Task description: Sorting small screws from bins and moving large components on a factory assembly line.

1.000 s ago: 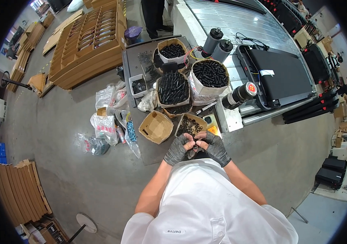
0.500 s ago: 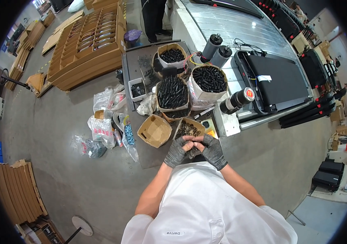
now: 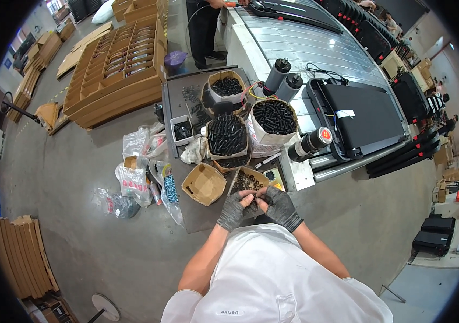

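Note:
Both hands wear grey fingerless gloves and meet over the near edge of an open carton of small dark ring-like parts (image 3: 246, 180). My left hand (image 3: 235, 208) is closed, its thumb and fingertips pinched together. Facing it, my right hand (image 3: 277, 206) is closed too, thumb against the fingers. Whatever sits between the fingertips is too small and covered to name. Left of the parts carton stands a cardboard box (image 3: 203, 184) with its bottom showing. Beyond are a box of black cylindrical pieces (image 3: 227, 134) and a taller carton of similar pieces (image 3: 274, 117).
A white tray (image 3: 182, 130) and a crumpled cloth (image 3: 193, 152) lie at the table's left. Plastic bags (image 3: 133, 180) rest on the floor beside it. On the right, a roller conveyor (image 3: 294, 27) carries a black panel unit (image 3: 361, 116). Another person (image 3: 201, 29) stands beyond the table.
The hands have stayed together over the parts carton, with their fingertips shifted slightly and thumbs drawn a little apart. My view has tilted up slightly, showing more of the person beyond.

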{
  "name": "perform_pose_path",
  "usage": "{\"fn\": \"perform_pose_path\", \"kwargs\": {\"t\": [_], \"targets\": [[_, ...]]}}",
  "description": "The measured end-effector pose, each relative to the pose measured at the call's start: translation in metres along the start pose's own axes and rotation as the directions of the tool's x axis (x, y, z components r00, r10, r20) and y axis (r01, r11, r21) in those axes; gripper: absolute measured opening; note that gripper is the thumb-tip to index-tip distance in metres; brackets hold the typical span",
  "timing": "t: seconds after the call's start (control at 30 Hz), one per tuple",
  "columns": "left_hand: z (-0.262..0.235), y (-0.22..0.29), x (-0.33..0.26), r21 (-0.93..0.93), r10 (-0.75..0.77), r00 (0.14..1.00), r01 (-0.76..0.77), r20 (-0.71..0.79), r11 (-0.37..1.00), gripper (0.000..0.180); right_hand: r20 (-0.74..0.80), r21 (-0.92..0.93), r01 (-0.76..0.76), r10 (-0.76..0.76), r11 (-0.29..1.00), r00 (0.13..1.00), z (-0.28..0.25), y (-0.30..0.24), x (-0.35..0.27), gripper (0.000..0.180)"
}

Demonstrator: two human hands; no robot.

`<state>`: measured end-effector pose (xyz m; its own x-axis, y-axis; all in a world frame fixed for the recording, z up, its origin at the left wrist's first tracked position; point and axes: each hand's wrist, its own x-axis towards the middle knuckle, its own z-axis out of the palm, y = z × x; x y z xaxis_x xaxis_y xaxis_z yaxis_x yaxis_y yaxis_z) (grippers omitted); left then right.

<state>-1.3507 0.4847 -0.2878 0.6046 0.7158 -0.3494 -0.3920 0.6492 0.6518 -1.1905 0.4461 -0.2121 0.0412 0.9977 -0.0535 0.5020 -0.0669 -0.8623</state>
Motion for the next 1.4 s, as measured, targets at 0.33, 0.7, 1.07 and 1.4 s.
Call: {"fn": "perform_pose_path", "kwargs": {"t": [0.33,0.7,1.07,1.4], "targets": [[0.003,-0.012,0.0,0.291,0.169,0.976,-0.123,-0.14,0.949,0.026,-0.084,-0.148,-0.013,0.0,0.989,0.996,0.014,0.0,-0.001,0.014],[0.007,-0.011,0.002,0.132,0.196,0.948,-0.167,-0.251,0.977,0.027,-0.087,-0.177,0.001,-0.016,0.984,0.996,0.018,0.011,0.006,0.017],[-0.007,0.034,0.024,0.187,0.358,0.879,-0.313,-0.314,0.931,0.032,0.195,-0.099,0.167,-0.146,0.981,0.97,0.009,-0.007,0.11,0.014],[-0.072,-0.012,-0.021,-0.049,0.107,0.88,-0.146,-0.463,0.988,0.035,0.18,-0.438,0.248,-0.185,0.864,0.966,0.018,-0.003,0.242,0.01]]}}
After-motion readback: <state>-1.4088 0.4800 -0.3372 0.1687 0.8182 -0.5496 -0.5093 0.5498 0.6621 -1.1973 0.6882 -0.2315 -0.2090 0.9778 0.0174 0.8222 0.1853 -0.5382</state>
